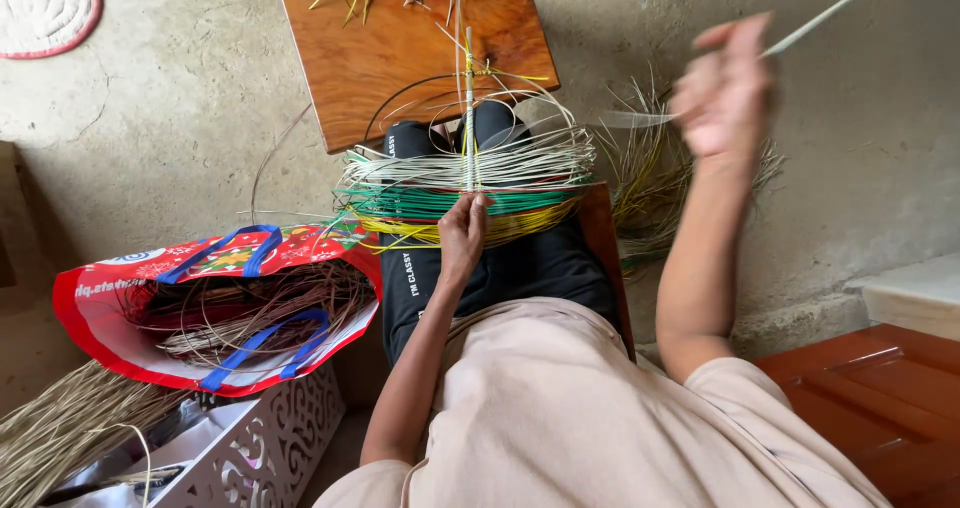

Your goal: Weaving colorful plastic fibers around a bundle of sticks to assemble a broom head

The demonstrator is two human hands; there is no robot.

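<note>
Head view, looking straight down at lap.

Left hand [462, 230]: resting on woven piece [465, 183], fingers curled closed at base of upright rib [468, 108], pinching the weave there. Thumb side toward body.

Right hand [722, 93]: raised high, well off to the right, motion-blurred. Fingers closed around a pale strand [830, 10] running up and out toward top-right corner. Exact pinch point lost in blur.

Woven piece: lying across knees, over black trousers [520, 268]. Bands stacked flat: pale natural strips on top, green in the middle, yellow nearest the body. Loose strand loops arcing above it, around the rib. Rib standing roughly vertical in frame, yellow tie near its top.

Wooden board [400, 48]: just beyond knees, on concrete floor [200, 98], a few yellow and pale strands scattered on its far edge.

Loose strand bundle [650, 178]: on floor right of the weave, below the raised forearm, fanned out.

Red bag [215, 303] with blue handles: left of the lap, open, full of coiled brownish strands. Sitting on a white cut-pattern crate [265, 448]. Dry grass-like fibre pile [60, 428] at bottom left, beside the crate.

Red-brown wooden surface [880, 398] at bottom right. Pale mat with red edge [45, 8] at top left corner.
</note>
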